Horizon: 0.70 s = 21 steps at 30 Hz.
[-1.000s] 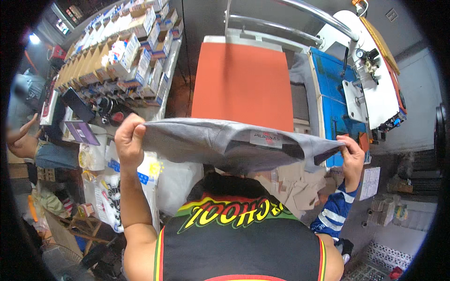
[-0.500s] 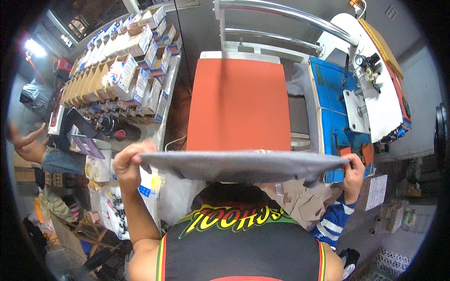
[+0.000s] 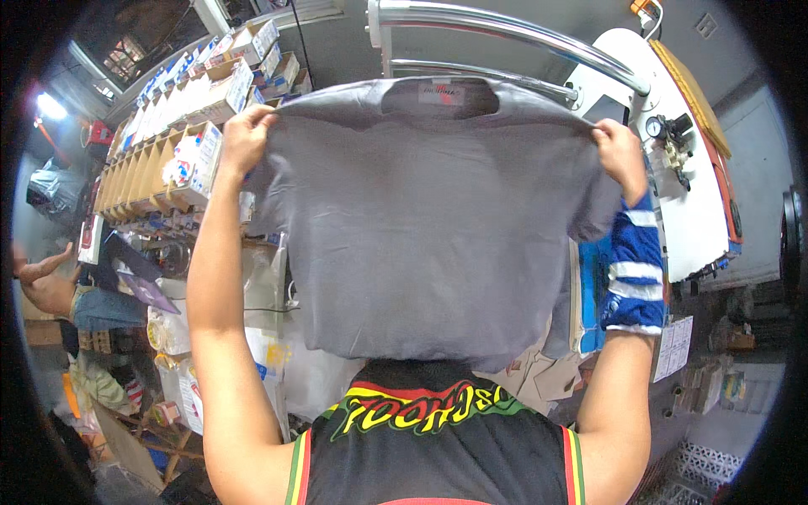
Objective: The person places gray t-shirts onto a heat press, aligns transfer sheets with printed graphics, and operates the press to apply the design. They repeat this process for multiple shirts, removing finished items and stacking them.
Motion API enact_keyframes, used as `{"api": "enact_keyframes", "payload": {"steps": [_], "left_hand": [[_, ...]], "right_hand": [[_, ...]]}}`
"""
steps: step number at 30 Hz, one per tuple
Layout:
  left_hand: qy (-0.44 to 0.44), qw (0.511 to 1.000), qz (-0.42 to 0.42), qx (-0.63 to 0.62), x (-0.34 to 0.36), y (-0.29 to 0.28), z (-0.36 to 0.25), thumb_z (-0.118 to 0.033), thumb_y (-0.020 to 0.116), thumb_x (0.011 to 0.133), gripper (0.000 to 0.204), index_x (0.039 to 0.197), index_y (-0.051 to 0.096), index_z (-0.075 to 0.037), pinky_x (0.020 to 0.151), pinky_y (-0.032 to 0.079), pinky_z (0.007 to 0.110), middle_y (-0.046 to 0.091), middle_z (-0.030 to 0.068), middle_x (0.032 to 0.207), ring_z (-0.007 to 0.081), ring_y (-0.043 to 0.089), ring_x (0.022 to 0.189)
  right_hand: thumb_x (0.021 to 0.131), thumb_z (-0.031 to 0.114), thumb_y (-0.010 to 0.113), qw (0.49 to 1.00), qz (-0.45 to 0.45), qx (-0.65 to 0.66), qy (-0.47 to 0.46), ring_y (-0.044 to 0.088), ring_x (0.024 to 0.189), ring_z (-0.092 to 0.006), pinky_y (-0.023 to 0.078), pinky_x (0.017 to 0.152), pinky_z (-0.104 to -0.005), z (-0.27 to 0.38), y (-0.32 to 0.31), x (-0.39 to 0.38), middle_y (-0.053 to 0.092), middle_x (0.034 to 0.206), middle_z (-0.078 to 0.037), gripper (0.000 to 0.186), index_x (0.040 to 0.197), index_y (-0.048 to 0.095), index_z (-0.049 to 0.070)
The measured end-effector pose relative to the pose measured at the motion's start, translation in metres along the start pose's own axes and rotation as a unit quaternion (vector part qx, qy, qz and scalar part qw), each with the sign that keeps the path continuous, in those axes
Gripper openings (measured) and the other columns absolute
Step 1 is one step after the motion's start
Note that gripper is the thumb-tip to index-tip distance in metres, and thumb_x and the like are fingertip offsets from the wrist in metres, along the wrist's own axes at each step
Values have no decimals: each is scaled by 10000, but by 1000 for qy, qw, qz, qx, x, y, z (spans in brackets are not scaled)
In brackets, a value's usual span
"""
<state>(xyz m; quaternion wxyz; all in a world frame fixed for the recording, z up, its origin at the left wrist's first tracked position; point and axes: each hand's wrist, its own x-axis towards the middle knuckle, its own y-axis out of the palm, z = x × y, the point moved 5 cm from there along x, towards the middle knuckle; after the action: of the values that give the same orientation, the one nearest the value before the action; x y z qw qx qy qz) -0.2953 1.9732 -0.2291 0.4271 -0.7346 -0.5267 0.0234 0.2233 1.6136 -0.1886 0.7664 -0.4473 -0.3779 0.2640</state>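
Observation:
I hold a grey T-shirt [image 3: 429,227] spread out in front of me, collar at the top with a small label inside the neck. My left hand [image 3: 244,135] grips its left shoulder and my right hand [image 3: 619,151] grips its right shoulder. A blue and white striped band [image 3: 633,273] wraps my right forearm. The shirt hangs flat over the heat press and hides the orange platen. Only the press's chrome bars [image 3: 505,25] and its white body [image 3: 682,194] with a small gauge show above and to the right.
Shelves of cardboard boxes [image 3: 181,118] run along the left. Plastic bags [image 3: 261,362] and bundles lie below them. Another person [image 3: 50,286] sits at the far left edge. Papers [image 3: 673,345] hang at the right by the press.
Both hands have lifted the grey shirt from a low, flat hold up and forward; it now hangs spread over the orange platen, which was visible before.

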Motion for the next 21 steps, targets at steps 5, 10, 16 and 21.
{"api": "enact_keyframes", "payload": {"steps": [5, 10, 16, 21], "left_hand": [[-216, 973, 31, 77, 22, 104, 83, -168, 771, 846, 157, 914, 773, -27, 635, 538, 331, 735, 91, 812, 207, 708, 740], [-403, 877, -11, -261, 36, 171, 149, -17, 666, 903, 132, 966, 655, 98, 615, 620, 298, 707, 166, 878, 226, 723, 716], [-329, 911, -64, -238, 82, 200, 168, -30, 714, 857, 281, 1091, 656, 113, 799, 593, 324, 706, 194, 1032, 262, 714, 893], [50, 998, -29, -36, 61, 245, 78, -78, 700, 815, 346, 1158, 700, -34, 1099, 438, 401, 634, 166, 1326, 326, 580, 1267]], "right_hand": [[912, 306, 648, 985, 79, -94, 120, 690, 985, -392, 552, 860, -473, -37, 150, 39, 732, 1018, -170, 232, 1027, 758, 137], [919, 280, 650, 809, 154, 443, 353, 712, 906, -336, 567, 822, -416, -108, 289, 70, 729, 939, -175, 238, 879, 713, 54], [891, 327, 690, 965, -23, 161, 205, 698, 925, -373, 540, 819, -475, -93, 300, 124, 733, 950, -196, 271, 936, 709, 60], [849, 317, 728, 999, -10, 3, -50, 582, 1185, -401, 470, 1015, -465, 38, 296, 75, 636, 1239, -217, 448, 1171, 651, 15]]}}
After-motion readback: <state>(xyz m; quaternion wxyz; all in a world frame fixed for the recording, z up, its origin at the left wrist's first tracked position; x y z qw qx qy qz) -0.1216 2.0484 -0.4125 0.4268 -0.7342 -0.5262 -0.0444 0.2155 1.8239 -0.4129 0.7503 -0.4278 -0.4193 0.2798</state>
